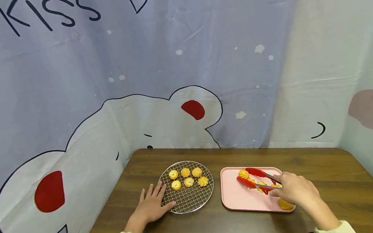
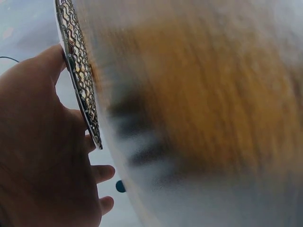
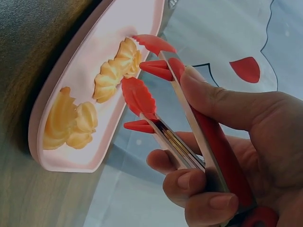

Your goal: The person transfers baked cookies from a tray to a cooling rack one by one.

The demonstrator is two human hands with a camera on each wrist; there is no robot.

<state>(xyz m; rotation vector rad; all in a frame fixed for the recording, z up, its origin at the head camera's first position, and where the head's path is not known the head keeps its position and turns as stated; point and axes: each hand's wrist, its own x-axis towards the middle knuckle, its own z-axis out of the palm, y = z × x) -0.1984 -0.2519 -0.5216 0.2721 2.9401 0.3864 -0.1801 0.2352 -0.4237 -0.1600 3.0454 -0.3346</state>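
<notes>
My left hand (image 1: 151, 204) lies with fingers spread at the left rim of a round wire rack (image 1: 190, 202), its thumb and fingertips touching the edge. Several piped butter cookies (image 1: 189, 182) sit in two rows on the rack's far half. In my right hand (image 1: 297, 189) I hold red-tipped metal tongs (image 3: 210, 142), thumb on one arm and fingers curled round the other. The tongs' heads are apart over a pink tray (image 1: 241, 202), beside swirl-shaped cookies (image 3: 127, 57). Whether they touch a cookie, I cannot tell. More cookies (image 3: 71, 120) lie at the tray's near right end.
Rack and tray stand side by side on a brown wooden table (image 1: 246, 228). Behind the table hangs a printed cloth (image 1: 234, 55) with cartoon bears. The left wrist view is mostly blurred tabletop (image 2: 213, 94).
</notes>
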